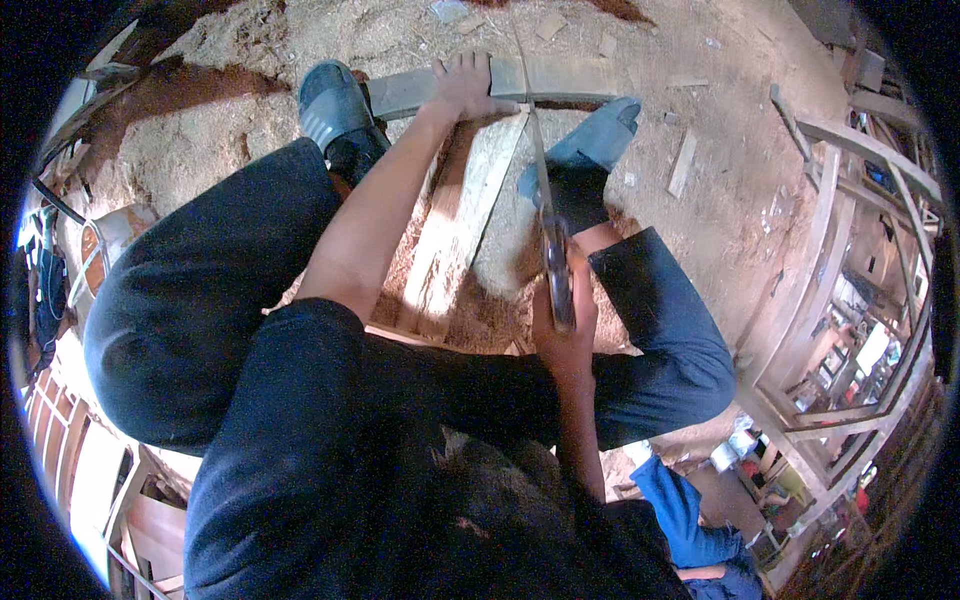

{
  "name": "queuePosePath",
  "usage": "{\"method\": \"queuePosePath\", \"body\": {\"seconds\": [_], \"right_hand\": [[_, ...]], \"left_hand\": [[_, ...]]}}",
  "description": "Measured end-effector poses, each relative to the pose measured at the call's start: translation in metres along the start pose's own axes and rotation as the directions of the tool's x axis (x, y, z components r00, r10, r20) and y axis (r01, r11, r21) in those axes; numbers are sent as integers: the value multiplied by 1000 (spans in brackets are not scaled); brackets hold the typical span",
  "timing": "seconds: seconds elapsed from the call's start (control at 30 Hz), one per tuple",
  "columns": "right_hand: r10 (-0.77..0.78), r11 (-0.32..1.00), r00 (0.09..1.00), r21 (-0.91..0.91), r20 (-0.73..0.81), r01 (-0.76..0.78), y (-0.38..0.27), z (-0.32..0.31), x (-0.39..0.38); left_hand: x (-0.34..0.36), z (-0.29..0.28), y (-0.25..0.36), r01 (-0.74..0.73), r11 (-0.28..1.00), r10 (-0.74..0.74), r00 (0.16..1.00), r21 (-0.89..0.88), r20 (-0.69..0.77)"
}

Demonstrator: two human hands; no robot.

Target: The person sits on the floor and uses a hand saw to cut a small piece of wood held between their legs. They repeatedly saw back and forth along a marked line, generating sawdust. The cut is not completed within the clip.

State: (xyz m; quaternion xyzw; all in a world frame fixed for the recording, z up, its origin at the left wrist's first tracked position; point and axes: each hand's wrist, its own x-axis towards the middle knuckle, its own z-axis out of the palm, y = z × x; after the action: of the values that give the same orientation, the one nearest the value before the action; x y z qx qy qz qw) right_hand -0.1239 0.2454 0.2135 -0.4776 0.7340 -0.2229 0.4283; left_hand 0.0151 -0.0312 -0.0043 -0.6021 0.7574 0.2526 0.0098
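My right hand [565,315] is wrapped around the dark handle of a handsaw [556,262]. Its thin blade points away from me and crosses a board [575,76] that lies sideways between my feet. Spread out flat, my left hand [464,90] presses on that board just left of the blade, thumb stretched toward it. A pale plank [462,225] runs from beneath the board back toward my lap. Whether the blade's teeth sit in a cut cannot be made out.
My shod left foot [335,110] and my right foot [590,140] flank the board. Sawdust and wood scraps [683,165] cover the ground. A wooden frame [815,260] stands at the right, a round container [105,240] at the left. Blue cloth [690,515] shows at lower right.
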Motion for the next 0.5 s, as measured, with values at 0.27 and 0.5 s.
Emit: {"method": "queuePosePath", "body": {"seconds": [0.27, 0.5], "right_hand": [[106, 994, 994, -6, -26, -106, -34, -15, -47], [-23, 999, 997, -45, -68, 20, -43, -8, -48]], "left_hand": [[-3, 2, 1, -25, 998, 24, 1000, 63, 11], [-12, 2, 3, -51, 997, 52, 998, 52, -21]]}}
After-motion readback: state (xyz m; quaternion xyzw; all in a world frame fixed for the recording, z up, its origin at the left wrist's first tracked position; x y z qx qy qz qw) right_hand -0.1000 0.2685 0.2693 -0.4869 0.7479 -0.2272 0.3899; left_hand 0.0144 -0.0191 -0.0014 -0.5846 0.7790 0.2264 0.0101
